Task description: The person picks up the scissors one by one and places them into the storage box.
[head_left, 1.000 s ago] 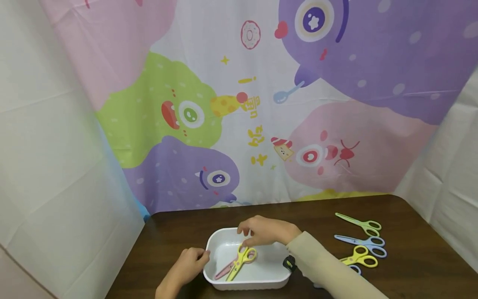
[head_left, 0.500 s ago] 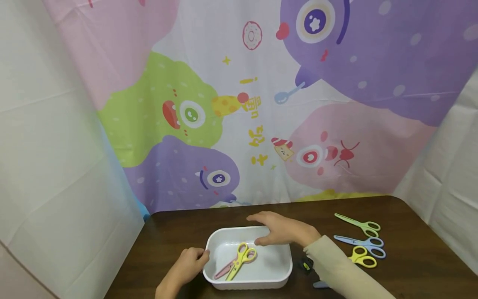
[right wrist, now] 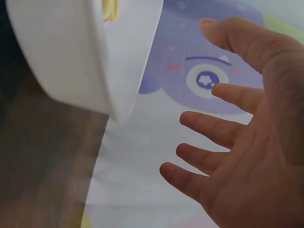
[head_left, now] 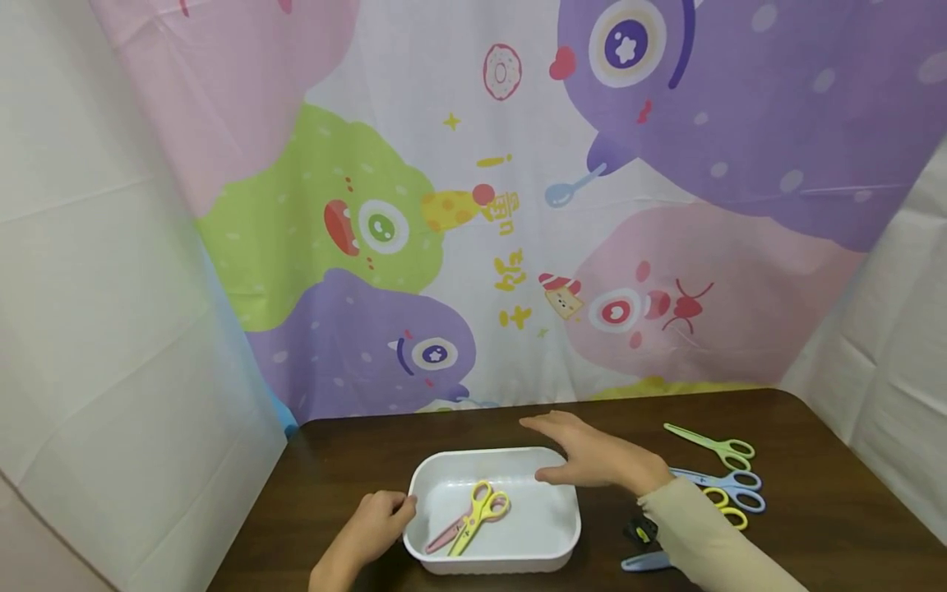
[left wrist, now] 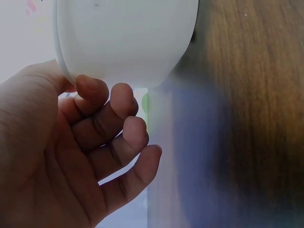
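A white rectangular basin (head_left: 528, 564) sits on the table, with a yellow pair of scissors (head_left: 466, 533) lying across a pink pair of scissors (head_left: 441, 538) inside it. At the basin's left rim, my left hand (head_left: 376, 522) pinches the edge between thumb and index finger; the left wrist view shows its other fingers loosely bent below the basin wall (left wrist: 128, 42). My right hand (head_left: 592, 454) is over the basin's far right corner, thumb and fingers spread and holding nothing. The same spread right hand (right wrist: 247, 128) shows in the right wrist view beside the basin (right wrist: 61, 52).
Right of the basin on the brown table (head_left: 355, 448) lie green scissors (head_left: 710, 444), blue scissors (head_left: 732, 487), yellow scissors (head_left: 732, 516) partly behind the right sleeve, and a blue blade (head_left: 645, 562). A cartoon-printed cloth (head_left: 510, 362) hangs behind the table.
My right hand has moved right from above the scissors to the basin's right corner, its fingers spreading wider. My left hand stays at the left rim, and the scissors in the basin lie unchanged.
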{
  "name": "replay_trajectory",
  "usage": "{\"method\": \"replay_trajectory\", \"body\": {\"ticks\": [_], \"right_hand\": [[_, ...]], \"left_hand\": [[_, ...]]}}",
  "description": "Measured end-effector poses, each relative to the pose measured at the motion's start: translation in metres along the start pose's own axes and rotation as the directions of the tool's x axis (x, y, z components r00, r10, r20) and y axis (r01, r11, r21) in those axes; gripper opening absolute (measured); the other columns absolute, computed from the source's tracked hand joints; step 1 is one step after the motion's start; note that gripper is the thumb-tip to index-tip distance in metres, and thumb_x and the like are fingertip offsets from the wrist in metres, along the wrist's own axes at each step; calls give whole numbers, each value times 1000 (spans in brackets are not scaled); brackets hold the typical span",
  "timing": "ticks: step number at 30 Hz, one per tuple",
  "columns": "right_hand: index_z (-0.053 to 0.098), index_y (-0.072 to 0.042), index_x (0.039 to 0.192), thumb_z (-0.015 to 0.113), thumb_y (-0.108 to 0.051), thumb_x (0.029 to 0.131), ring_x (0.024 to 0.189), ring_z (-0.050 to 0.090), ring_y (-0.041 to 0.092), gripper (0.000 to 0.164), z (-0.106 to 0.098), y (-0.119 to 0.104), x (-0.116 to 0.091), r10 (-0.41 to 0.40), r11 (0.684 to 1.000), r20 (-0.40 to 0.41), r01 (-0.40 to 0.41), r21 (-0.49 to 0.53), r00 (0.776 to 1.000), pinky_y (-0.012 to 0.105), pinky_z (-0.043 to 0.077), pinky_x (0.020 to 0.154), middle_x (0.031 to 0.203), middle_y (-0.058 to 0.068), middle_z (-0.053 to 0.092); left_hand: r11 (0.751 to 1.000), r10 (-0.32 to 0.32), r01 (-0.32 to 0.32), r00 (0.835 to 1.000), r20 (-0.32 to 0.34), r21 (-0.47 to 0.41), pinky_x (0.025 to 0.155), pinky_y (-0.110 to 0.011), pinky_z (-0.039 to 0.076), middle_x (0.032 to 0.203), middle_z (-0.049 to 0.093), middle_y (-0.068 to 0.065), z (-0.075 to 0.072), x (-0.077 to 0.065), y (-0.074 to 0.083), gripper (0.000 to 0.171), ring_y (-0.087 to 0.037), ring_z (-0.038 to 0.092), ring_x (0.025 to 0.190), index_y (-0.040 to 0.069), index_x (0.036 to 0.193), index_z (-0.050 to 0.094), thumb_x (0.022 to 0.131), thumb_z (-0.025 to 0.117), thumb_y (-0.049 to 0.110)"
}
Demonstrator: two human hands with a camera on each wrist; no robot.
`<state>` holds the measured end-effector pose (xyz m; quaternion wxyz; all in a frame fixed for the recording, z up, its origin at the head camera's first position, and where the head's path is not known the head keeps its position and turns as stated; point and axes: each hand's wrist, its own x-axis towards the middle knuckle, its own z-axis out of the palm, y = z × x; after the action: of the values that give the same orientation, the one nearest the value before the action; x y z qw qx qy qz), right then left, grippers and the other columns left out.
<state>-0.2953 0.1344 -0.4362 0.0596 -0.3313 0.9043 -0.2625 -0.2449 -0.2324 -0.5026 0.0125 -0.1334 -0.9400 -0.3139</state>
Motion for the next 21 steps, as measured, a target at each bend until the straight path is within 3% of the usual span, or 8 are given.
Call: {"method": "replay_trajectory", "body": {"ticks": [8, 14, 21], "right_hand": [[43, -12, 155, 76, -38, 92, 149, 33, 42, 75, -7, 17, -13, 16, 999, -62, -19, -40, 998, 65, 32, 115, 156, 15, 47], [46, -9, 153, 77, -38, 90, 146, 36, 45, 76, -12, 23, -17, 8, 997, -98, -15, -71, 995, 66, 33, 114, 154, 16, 49], [49, -8, 150, 78, -35, 89, 145, 33, 51, 73, -10, 31, -23, -10, 996, -133, -2, -88, 991, 72, 32, 111, 152, 23, 48]], "left_hand": [[1000, -6, 6, 1000, -1, -8, 53, -22, 36, 58, 43, 10, 1, 0, 0, 35, -3, 40, 55, 11, 68, 62, 101, 57, 21], [1000, -10, 10, 1000, -6, -8, 53, -22, 33, 59, 39, 10, 0, 1, 0, 36, -2, 38, 56, 15, 65, 58, 101, 57, 21], [1000, -5, 5, 1000, -4, -11, 54, -23, 37, 59, 43, 10, 1, 0, -1, 33, -3, 41, 57, 10, 72, 66, 102, 57, 20]]}}
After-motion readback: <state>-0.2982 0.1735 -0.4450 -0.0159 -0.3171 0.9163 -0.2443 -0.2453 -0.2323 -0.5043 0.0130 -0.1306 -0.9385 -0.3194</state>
